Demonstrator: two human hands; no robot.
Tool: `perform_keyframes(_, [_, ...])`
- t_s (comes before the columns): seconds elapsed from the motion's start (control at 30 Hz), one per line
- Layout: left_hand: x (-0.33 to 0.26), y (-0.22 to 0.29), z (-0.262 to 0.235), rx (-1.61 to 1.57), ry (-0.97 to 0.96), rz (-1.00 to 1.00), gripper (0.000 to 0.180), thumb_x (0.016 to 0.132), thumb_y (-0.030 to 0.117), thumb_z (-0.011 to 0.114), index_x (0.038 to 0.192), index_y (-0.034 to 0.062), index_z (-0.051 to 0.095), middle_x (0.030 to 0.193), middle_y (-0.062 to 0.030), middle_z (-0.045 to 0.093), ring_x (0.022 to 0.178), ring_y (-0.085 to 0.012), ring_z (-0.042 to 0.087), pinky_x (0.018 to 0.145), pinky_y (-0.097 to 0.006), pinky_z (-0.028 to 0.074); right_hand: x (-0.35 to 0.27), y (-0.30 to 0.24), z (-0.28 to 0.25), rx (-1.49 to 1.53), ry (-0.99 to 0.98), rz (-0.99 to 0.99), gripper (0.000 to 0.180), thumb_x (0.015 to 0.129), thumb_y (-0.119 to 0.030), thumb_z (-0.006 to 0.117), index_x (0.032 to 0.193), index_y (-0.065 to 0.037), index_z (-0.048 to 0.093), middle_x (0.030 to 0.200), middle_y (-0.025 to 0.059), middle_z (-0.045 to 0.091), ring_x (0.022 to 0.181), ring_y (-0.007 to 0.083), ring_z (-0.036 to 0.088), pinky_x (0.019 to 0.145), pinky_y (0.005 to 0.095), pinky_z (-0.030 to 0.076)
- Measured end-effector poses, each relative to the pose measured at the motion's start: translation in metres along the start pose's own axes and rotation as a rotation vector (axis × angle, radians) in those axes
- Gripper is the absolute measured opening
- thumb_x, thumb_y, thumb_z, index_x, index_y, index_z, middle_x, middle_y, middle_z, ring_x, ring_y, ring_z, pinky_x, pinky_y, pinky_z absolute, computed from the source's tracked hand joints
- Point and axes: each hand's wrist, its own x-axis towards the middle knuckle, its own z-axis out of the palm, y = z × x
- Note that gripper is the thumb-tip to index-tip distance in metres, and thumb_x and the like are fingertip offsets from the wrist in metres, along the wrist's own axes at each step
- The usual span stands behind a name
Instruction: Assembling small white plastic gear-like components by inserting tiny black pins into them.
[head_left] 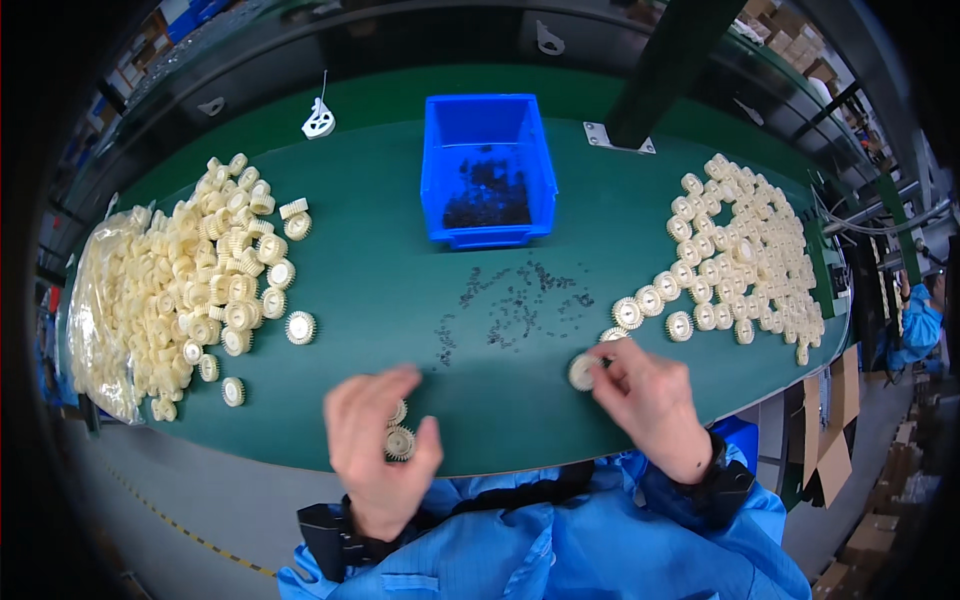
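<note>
My right hand (645, 393) pinches a cream-coloured plastic gear (582, 373) between thumb and fingers, just over the green tabletop. Close behind that hand, other gears (627, 314) form a short row leading to the group on the right. My left hand (378, 445) is near the front edge, its fingers stretched out and a little blurred, the thumb apart. Between its thumb and fingers lies a gear (400, 443), with another partly hidden under the fingers. Small black pieces (515, 310) are scattered across the middle of the table, too tiny to name.
A blue bin (488, 236) holding more black pieces stands at the back. A heap of gears (215, 265) spills from a clear plastic bag (108, 310) on the left. Many gears (745, 250) lie flat on the right. A dark green post (665, 75) rises behind.
</note>
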Motion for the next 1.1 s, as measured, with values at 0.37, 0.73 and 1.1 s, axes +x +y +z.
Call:
perform_keyframes(0.37, [-0.01,-0.018,-0.005,0.24,-0.008,-0.292,0.055,0.07,0.016,0.071,0.122,0.0047,0.055,0.119,-0.016,0.044,0.109,-0.0318,0.045,0.093,-0.04,0.038,0.029,-0.009,0.004,-0.354,0.029,-0.296,0.01,0.074,-0.005,0.064,0.073,-0.007,0.055,0.053,0.005,0.051,0.051,0.0195,0.056,0.046,0.0327,0.043])
perform_keyframes(0.73, [-0.009,-0.015,-0.001,0.301,-0.045,-0.249,0.063,0.064,0.018,0.074,0.123,0.0051,0.053,0.12,-0.0153,0.045,0.107,-0.0331,0.046,0.091,-0.042,0.039,0.025,0.011,-0.004,-0.487,0.142,-0.241,0.02,0.071,-0.007,0.072,0.089,-0.006,0.063,0.079,0.0069,0.06,0.073,0.022,0.058,0.061,0.0335,0.046])
perform_keyframes(1.1, [-0.012,-0.021,0.004,0.202,0.03,-0.201,0.051,0.064,0.009,0.074,0.112,0.0025,0.057,0.114,-0.0156,0.048,0.102,-0.0326,0.051,0.087,-0.039,0.044,0.056,0.066,-0.012,-0.564,0.331,-0.351,0.027,0.073,-0.006,0.07,0.1,-0.007,0.063,0.098,0.0056,0.06,0.096,0.0239,0.055,0.08,0.0363,0.044])
